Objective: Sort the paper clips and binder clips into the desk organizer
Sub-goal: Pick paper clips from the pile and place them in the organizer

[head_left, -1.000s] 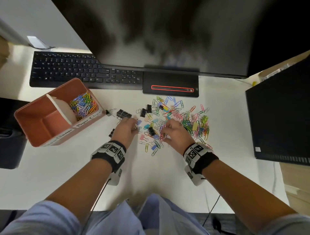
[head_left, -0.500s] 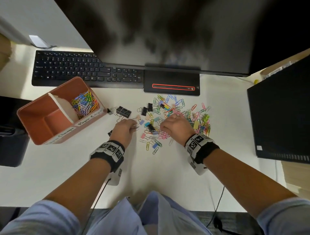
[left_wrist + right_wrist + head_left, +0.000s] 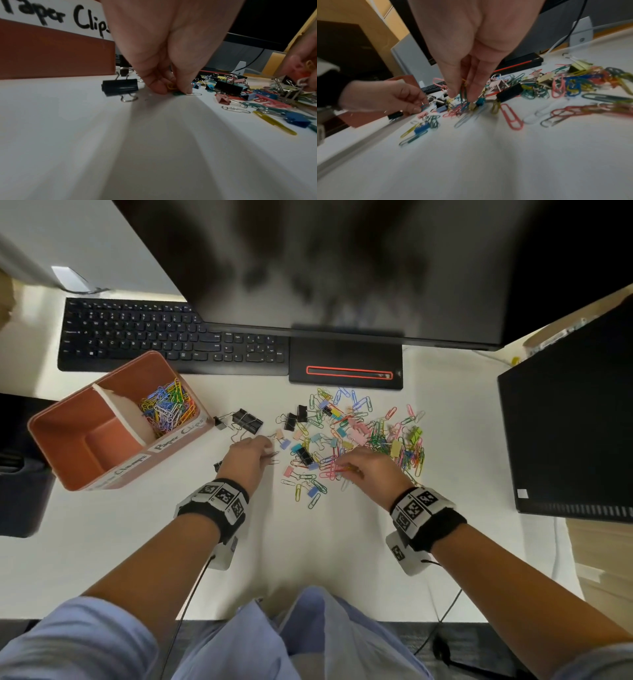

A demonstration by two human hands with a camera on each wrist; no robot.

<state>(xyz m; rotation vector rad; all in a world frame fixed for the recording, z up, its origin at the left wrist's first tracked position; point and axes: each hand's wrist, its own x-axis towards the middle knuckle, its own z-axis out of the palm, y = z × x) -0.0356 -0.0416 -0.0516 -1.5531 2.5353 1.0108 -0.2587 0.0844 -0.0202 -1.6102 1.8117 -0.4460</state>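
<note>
While the mixed pile of paper clips and binder clips (image 3: pixel 356 436) is lying spread on the white desk (image 3: pixel 308 542) in front of the monitor base (image 3: pixel 346 364), I am seeing thin coloured wire loops tangled with small pastel and black folding clips. At the pile's 9 o'clock edge my left hand (image 3: pixel 248 457) is pressing down on the desk, its fingertips (image 3: pixel 181 88) closed together on a few paper clips (image 3: pixel 173 88), yellow and green, with a silver one poking out beside them. A black binder clip (image 3: pixel 121 86) is lying just beside that hand at its 9 o'clock. At the pile's 6 o'clock my right hand (image 3: pixel 368 469) is pinching a small bunch of paper clips (image 3: pixel 463 93), green and yellow, fingers (image 3: pixel 453 86) drawn together around it, tips just above the heap. Further toward 9 o'clock the orange desk organizer (image 3: pixel 65 422) is sitting, its "Paper Clips" compartment already holding a bright heap of sorted paper clips (image 3: pixel 168 407).
</note>
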